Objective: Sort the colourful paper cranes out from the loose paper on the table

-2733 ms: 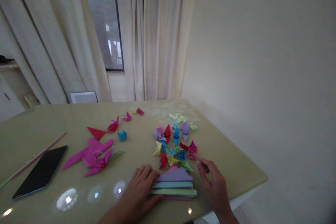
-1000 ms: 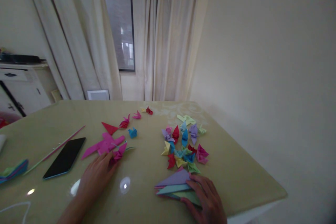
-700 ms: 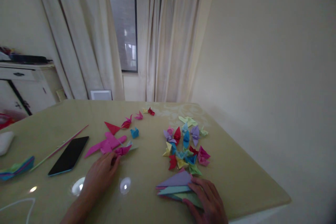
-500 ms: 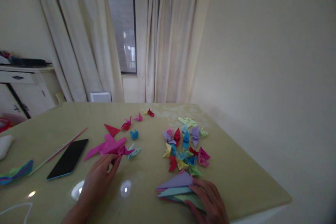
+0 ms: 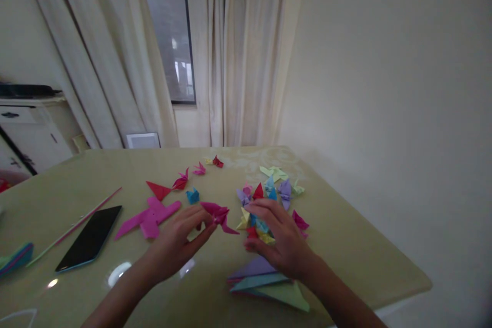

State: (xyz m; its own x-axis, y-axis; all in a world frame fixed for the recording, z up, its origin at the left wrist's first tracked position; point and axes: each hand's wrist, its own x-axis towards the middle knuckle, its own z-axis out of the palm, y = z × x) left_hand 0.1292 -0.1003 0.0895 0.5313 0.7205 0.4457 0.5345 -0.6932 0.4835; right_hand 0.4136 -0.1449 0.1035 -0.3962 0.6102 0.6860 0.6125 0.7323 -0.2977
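My left hand (image 5: 180,240) is raised above the table and pinches a magenta folded paper figure (image 5: 219,213) between thumb and fingers. My right hand (image 5: 280,238) hovers to its right with the fingers curved and spread, over a cluster of small paper figures (image 5: 269,196) in purple, red, blue, yellow and green; nothing shows in its grip. Below my right wrist lies a stack of folded paper triangles (image 5: 269,286) in lilac, teal and green near the front edge.
On the olive table (image 5: 346,246) lie a flat pink paper shape (image 5: 148,217), a red triangle (image 5: 157,189), a blue figure (image 5: 192,196), more small figures (image 5: 200,168) farther back, a black phone (image 5: 89,237) and a thin pink stick (image 5: 73,226). The right edge drops off near the wall.
My left hand reached left to the pink pieces, picked up a magenta figure and carried it to the middle. My right hand left the triangle stack and rose over the cluster.
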